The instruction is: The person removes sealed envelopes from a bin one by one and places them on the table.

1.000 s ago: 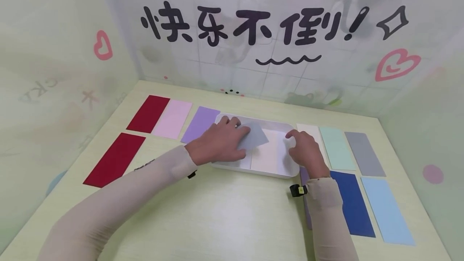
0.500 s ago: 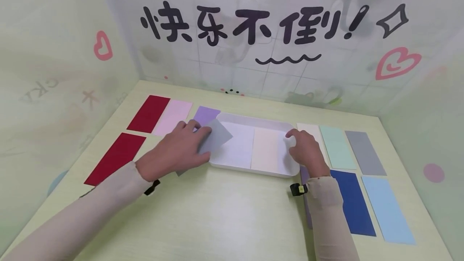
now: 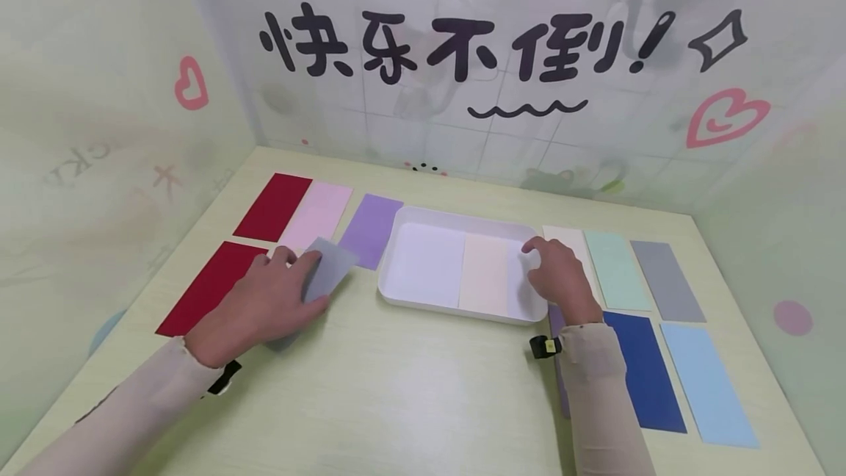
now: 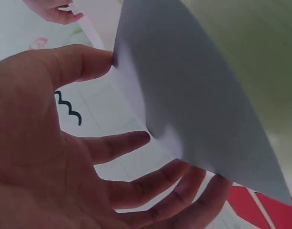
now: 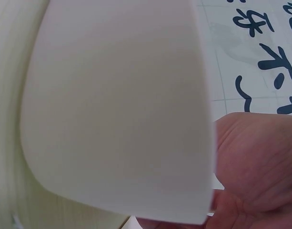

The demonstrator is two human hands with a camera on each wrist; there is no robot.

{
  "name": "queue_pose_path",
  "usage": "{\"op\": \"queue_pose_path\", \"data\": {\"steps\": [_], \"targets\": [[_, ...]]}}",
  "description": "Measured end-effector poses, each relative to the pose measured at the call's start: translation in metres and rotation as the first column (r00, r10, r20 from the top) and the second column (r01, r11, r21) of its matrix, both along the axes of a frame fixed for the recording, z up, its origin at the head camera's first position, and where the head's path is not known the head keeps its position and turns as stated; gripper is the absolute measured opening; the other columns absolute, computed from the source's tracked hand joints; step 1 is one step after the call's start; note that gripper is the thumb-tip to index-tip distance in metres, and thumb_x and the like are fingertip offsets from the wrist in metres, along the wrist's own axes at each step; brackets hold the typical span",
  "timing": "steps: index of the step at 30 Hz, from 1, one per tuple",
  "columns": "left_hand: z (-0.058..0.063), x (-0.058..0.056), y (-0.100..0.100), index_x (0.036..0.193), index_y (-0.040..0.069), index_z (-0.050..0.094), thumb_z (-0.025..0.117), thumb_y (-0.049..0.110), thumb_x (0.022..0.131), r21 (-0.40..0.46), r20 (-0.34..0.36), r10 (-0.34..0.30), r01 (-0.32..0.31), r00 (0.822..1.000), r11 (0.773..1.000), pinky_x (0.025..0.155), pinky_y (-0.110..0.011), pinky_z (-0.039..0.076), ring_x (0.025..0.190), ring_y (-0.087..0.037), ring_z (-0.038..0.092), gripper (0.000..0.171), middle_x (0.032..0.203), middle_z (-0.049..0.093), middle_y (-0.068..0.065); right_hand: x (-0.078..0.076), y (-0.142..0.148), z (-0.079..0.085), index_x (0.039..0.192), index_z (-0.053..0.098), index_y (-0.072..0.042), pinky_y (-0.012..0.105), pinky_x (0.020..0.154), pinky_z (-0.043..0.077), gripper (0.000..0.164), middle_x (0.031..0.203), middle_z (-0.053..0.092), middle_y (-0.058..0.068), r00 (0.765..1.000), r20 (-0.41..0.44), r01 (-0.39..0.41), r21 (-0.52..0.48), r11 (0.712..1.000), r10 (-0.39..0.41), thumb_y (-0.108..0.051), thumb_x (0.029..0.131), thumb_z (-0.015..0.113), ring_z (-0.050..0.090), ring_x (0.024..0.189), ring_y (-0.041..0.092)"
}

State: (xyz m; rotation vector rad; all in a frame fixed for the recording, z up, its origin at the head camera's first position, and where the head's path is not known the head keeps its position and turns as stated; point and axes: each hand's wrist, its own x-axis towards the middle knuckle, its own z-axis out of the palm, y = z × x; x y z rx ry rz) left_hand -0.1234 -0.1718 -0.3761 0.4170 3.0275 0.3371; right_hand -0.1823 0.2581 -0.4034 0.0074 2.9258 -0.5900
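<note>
My left hand (image 3: 267, 303) holds a grey-blue card (image 3: 330, 268) tilted, close over the left part of the table. In the left wrist view the thumb is at one edge of the card (image 4: 184, 109) and the fingers are at the opposite one, bowing it. My right hand (image 3: 560, 278) grips the right end of a white tray (image 3: 423, 307); some of its fingers are hidden behind the tray wall (image 5: 117, 114) in the right wrist view. Inside the tray lie a white card (image 3: 423, 263) and a cream card (image 3: 485, 274), side by side.
Left of the tray lie two red cards (image 3: 272, 206), a pink card (image 3: 324, 211) and a purple card (image 3: 372, 230). To the right are mint (image 3: 616, 270), grey (image 3: 667, 281), dark blue (image 3: 648, 373) and light blue (image 3: 709, 384) cards. Printed curtains (image 3: 423, 131) enclose the table.
My left hand has carried the grey-blue card leftward out of the tray, uncovering the white card. My right hand has stayed at the tray's right end.
</note>
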Motion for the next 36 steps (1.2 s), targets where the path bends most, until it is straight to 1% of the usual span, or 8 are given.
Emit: {"op": "queue_pose_path", "data": {"steps": [4,8,12,15,20,26,32,36], "targets": [[-0.007,0.001,-0.008,0.141,0.000,0.044,0.064,0.037,0.086,-0.005,0.036,0.044,-0.044,0.998,0.999,0.060,-0.046,0.050,0.096,-0.046,0.046,0.069,0.117,0.046,-0.030,-0.001,0.001,-0.002,0.131,0.055,-0.006,0.040,0.070,0.046,0.044,0.128,0.052,0.025,1.000,-0.002,0.000,0.001,1.000,0.000,0.000,0.088,0.056,0.051,0.094,0.034],[-0.013,0.002,-0.011,0.136,-0.003,0.045,0.064,0.035,0.085,-0.026,0.050,0.069,-0.067,0.996,0.997,0.057,-0.046,0.049,0.088,-0.045,0.046,0.067,0.110,0.045,-0.032,0.000,0.002,-0.003,0.131,0.056,-0.006,0.041,0.071,0.047,0.043,0.128,0.052,0.025,1.000,-0.003,0.000,0.002,1.000,0.000,0.000,0.088,0.056,0.051,0.095,0.034],[-0.019,0.003,-0.014,0.130,-0.005,0.047,0.064,0.033,0.085,-0.052,0.037,0.069,-0.067,0.997,0.996,0.052,-0.044,0.046,0.081,-0.043,0.045,0.062,0.102,0.044,-0.031,0.000,0.002,-0.003,0.131,0.055,-0.006,0.041,0.071,0.046,0.043,0.129,0.051,0.026,1.000,0.001,0.005,0.001,1.000,-0.005,-0.001,0.089,0.056,0.051,0.095,0.034],[-0.023,0.003,-0.016,0.122,-0.006,0.048,0.064,0.033,0.084,-0.077,0.022,0.075,-0.073,0.997,0.994,0.048,-0.043,0.045,0.076,-0.041,0.045,0.057,0.095,0.043,-0.030,0.000,0.002,-0.002,0.132,0.055,-0.007,0.040,0.070,0.046,0.043,0.130,0.050,0.026,1.000,0.008,0.008,0.002,1.000,-0.008,-0.001,0.089,0.056,0.051,0.095,0.034],[-0.029,0.003,-0.016,0.112,-0.007,0.049,0.066,0.033,0.082,-0.117,-0.001,0.096,-0.096,0.995,0.989,0.046,-0.043,0.046,0.073,-0.040,0.046,0.053,0.090,0.042,-0.029,0.000,0.002,-0.003,0.132,0.055,-0.007,0.040,0.071,0.046,0.043,0.130,0.050,0.025,1.000,0.011,0.009,0.004,1.000,-0.009,-0.001,0.090,0.056,0.051,0.095,0.034],[-0.029,0.002,-0.015,0.108,-0.008,0.049,0.069,0.035,0.081,-0.141,-0.021,0.100,-0.102,0.995,0.985,0.046,-0.044,0.048,0.068,-0.039,0.047,0.054,0.087,0.043,-0.028,-0.001,0.002,-0.003,0.131,0.055,-0.007,0.039,0.070,0.046,0.042,0.128,0.051,0.025,1.000,-0.001,0.006,0.006,1.000,-0.006,-0.001,0.090,0.056,0.051,0.094,0.033],[-0.026,-0.001,-0.015,0.108,-0.009,0.048,0.074,0.037,0.077,-0.159,-0.003,0.104,-0.103,0.995,0.982,0.047,-0.044,0.049,0.067,-0.037,0.047,0.061,0.086,0.042,-0.027,-0.001,0.002,-0.004,0.131,0.055,-0.007,0.041,0.072,0.046,0.042,0.128,0.052,0.025,1.000,-0.011,-0.006,0.005,1.000,0.006,-0.001,0.089,0.056,0.051,0.094,0.033],[-0.020,-0.005,-0.010,0.108,-0.008,0.049,0.073,0.037,0.078,-0.159,-0.001,0.091,-0.090,0.996,0.983,0.048,-0.043,0.049,0.071,-0.037,0.048,0.060,0.088,0.044,-0.027,-0.001,0.002,-0.004,0.131,0.055,-0.007,0.041,0.072,0.046,0.042,0.128,0.052,0.025,1.000,-0.011,-0.007,0.004,1.000,0.007,-0.002,0.089,0.056,0.051,0.095,0.034]]}}
